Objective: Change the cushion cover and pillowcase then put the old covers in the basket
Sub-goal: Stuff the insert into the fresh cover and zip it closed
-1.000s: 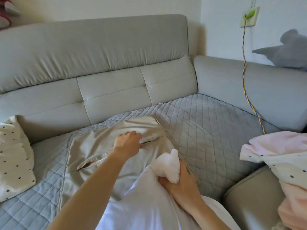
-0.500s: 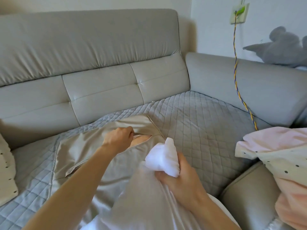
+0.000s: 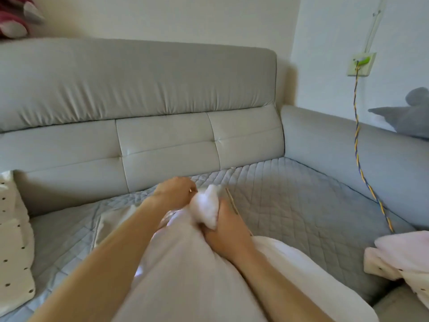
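A beige pillowcase [image 3: 111, 226] lies flat on the quilted sofa seat, mostly hidden under my arms. My left hand [image 3: 173, 194] grips its open edge at the far end. The white pillow insert [image 3: 185, 275] lies across my lap, and my right hand [image 3: 226, 228] squeezes its bunched corner [image 3: 206, 209] right at the pillowcase opening, touching my left hand. How far the corner is inside the case is hidden by my hands.
A white polka-dot cushion [image 3: 14, 240] leans at the left edge. Pink and dotted covers [image 3: 404, 259] are heaped at the right on the sofa arm. A twisted yellow-blue cable [image 3: 358, 163] hangs from a wall socket. A grey plush toy [image 3: 408, 115] sits on the right backrest.
My right hand has pushed the pillow's bunched corner forward to the pillowcase opening, meeting my left hand, which still holds the edge. The view has tilted upward.
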Available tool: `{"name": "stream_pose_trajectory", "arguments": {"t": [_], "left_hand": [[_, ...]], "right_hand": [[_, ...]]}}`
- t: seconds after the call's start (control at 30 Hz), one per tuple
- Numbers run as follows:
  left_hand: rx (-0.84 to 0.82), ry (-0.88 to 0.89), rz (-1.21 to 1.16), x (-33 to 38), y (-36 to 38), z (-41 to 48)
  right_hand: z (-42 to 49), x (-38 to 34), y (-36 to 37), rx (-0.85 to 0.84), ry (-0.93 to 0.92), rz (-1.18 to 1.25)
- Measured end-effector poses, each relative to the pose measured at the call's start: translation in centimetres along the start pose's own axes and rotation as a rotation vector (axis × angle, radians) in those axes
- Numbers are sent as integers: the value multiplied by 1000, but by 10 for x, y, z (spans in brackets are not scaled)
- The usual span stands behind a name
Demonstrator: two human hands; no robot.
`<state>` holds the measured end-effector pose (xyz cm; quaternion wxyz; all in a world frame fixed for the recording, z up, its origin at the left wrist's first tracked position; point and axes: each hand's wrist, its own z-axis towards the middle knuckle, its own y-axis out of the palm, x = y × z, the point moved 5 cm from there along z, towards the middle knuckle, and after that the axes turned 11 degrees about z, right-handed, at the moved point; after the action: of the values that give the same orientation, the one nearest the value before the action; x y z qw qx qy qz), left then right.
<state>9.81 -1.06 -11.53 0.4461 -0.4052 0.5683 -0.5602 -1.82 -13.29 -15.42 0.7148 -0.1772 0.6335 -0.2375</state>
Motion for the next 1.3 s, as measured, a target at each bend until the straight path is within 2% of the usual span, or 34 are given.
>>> {"name": "stream_pose_trajectory", "arguments": {"t": [0.07, 0.17, 0.23, 0.37, 0.43, 0.57, 0.63, 0.77, 0.83, 0.9, 0.97, 1.0, 1.03, 1.1, 1.13, 1.23, 1.3], "left_hand": [[38, 38, -67, -1, 7, 7], [123, 144, -93, 21, 10, -1], [202, 208, -110, 25, 11, -10], [320, 330, -76, 38, 11, -23], [290, 357, -6, 52, 10, -24], [318, 327, 193, 20, 18, -28], [347, 350, 247, 2, 25, -50], [402, 358, 260, -26, 29, -104], [432, 271, 258, -39, 30, -119], [402, 182, 220, -43, 32, -129], [390, 137, 157, -38, 29, -136], [384, 107, 97, -37, 23, -139], [362, 77, 35, -38, 17, -139], [346, 25, -85, -39, 6, -135], [343, 14, -122, -36, 1, -131], [393, 28, -200, -19, -16, -118], [381, 68, -95, -4, -25, -113]], "right_hand": [[2, 26, 24, -69, 76, -92], [26, 29, 22, 50, 62, -119], [40, 24, 15, 98, 39, -243], [54, 31, 20, -22, 157, -440], [61, 30, 20, -26, 167, -454], [56, 40, 8, 28, 263, -287], [46, 46, 2, 3, 294, -160], [31, 36, -12, -145, 297, 37], [16, 21, -19, -290, 320, 82], [-3, 2, -25, -345, 286, -63], [-24, -17, -36, -159, 184, -309], [-37, -27, -36, -87, 153, -353], [-49, -36, -33, -82, 179, -306], [-64, -41, -16, -215, 316, -134], [-65, -39, -5, -265, 360, -148], [-58, -30, 26, -231, 310, -317], [-50, -32, 36, -156, 188, -427]]}}
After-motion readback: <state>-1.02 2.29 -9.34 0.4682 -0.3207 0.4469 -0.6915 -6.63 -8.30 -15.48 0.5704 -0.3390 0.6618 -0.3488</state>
